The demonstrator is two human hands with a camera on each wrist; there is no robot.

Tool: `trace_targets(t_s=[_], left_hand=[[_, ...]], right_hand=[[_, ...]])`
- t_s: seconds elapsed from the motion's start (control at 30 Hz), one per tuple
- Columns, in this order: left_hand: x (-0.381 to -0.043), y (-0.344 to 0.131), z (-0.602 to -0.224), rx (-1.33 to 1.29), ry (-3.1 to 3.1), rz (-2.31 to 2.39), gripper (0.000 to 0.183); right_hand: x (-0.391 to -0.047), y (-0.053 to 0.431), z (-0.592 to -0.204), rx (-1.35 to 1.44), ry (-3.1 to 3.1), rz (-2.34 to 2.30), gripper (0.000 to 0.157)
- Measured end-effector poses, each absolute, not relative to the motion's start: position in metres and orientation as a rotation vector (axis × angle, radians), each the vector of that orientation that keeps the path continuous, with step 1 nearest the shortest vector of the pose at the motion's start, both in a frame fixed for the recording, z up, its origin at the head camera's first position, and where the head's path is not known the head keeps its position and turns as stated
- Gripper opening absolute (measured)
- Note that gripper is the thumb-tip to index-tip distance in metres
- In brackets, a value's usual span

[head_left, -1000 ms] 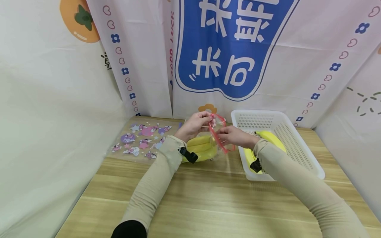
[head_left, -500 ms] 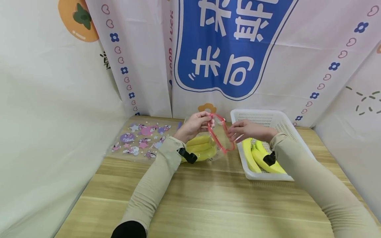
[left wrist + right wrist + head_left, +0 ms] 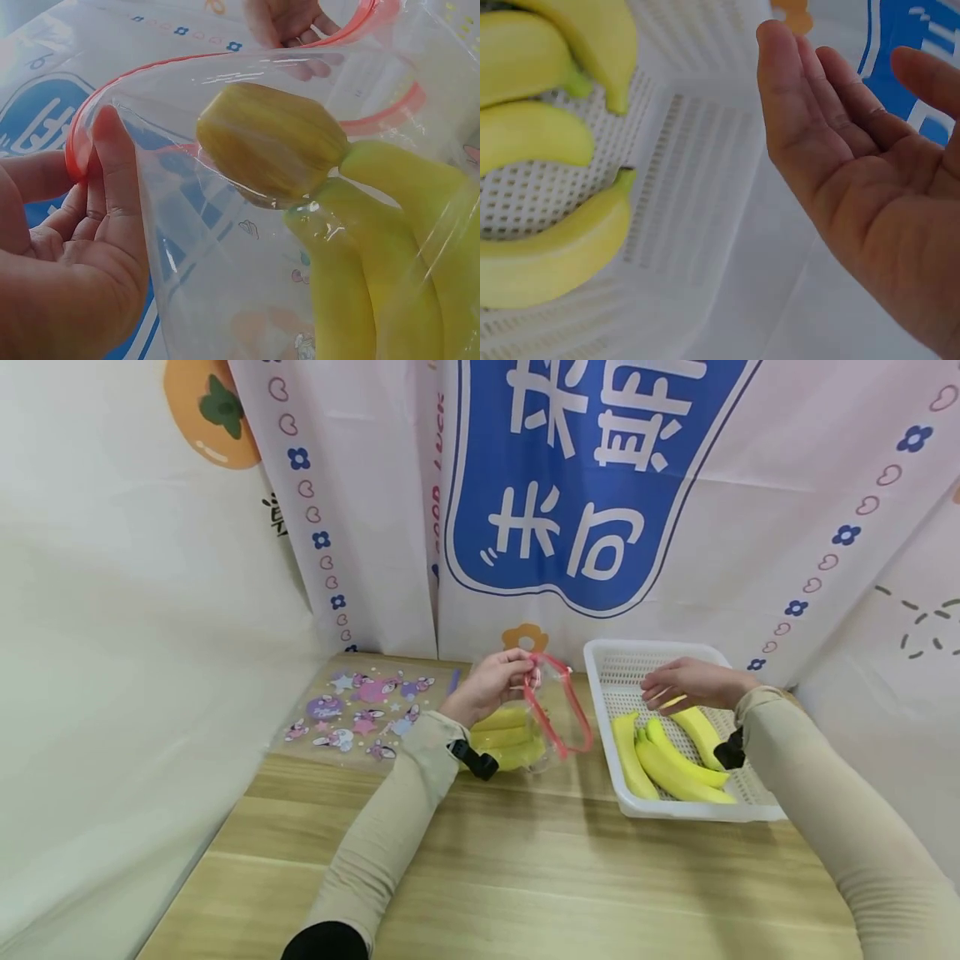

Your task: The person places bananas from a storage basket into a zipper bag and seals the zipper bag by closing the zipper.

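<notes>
1. Your left hand point(image 3: 491, 687) pinches the red rim of the clear bag point(image 3: 547, 723) between thumb and fingers, at the far side of its mouth.
2. That mouth gapes to the right; its free edge drops near the left wall of the white basket point(image 3: 697, 811), with a narrow gap between.
3. Inside the bag lies a bunch of bananas point(image 3: 510, 741), stem end turned toward the opening.
4. Your right hand point(image 3: 693, 683) hangs above the basket, fingers extended and slightly bent, thumb apart, well away from the bag's rim.
5. Four loose bananas point(image 3: 675, 774) rest within the basket's walls, the slotted side rising behind them.
6. Your right sleeve point(image 3: 832, 827) crosses the basket's right edge and hides part of it.
7. The printed cloth point(image 3: 555, 527) rises at the far edge of the tabletop point(image 3: 487, 860), whose wood stretches toward you between your forearms.
8. To your left, a patterned pouch point(image 3: 367, 714) lies flat, its purple-trimmed end just beside your left hand.
</notes>
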State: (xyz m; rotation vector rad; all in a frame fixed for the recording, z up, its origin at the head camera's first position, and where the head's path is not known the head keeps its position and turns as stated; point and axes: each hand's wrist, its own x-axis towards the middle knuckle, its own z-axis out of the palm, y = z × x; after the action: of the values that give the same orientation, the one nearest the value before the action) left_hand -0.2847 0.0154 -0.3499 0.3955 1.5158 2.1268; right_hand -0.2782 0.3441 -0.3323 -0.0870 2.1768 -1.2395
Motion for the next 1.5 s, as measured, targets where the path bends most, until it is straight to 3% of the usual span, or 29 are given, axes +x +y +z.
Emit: trace_targets(t_s=[0.4, 0.5, 0.67, 0.77, 1.1, 1.5], left_hand=[[-0.282, 0.009, -0.355, 0.422, 1.435, 2.179, 0.013], [-0.283, 0.008, -0.356, 0.401, 1.445, 2.188, 0.013], [-0.284, 0.005, -0.357, 0.4, 1.457, 2.184, 0.015], [-0.284, 0.005, -0.356, 0.412, 1.464, 2.174, 0.017], [-0.283, 0.003, -0.356, 0.414, 1.476, 2.159, 0.015], [-0.283, 0.002, -0.359, 0.41, 1.481, 2.153, 0.014]], right_hand=[[-0.287, 0.395, -0.356, 0.182, 2.15, -1.372, 0.038], [-0.287, 0.403, -0.361, 0.228, 2.15, -1.345, 0.05], [-0.287, 0.412, -0.366, 0.308, 2.151, -1.285, 0.086], [-0.289, 0.417, -0.37, 0.354, 2.143, -1.281, 0.093], [-0.29, 0.429, -0.384, 0.435, 2.158, -1.261, 0.097], [-0.296, 0.428, -0.395, 0.348, 2.116, -1.122, 0.105]])
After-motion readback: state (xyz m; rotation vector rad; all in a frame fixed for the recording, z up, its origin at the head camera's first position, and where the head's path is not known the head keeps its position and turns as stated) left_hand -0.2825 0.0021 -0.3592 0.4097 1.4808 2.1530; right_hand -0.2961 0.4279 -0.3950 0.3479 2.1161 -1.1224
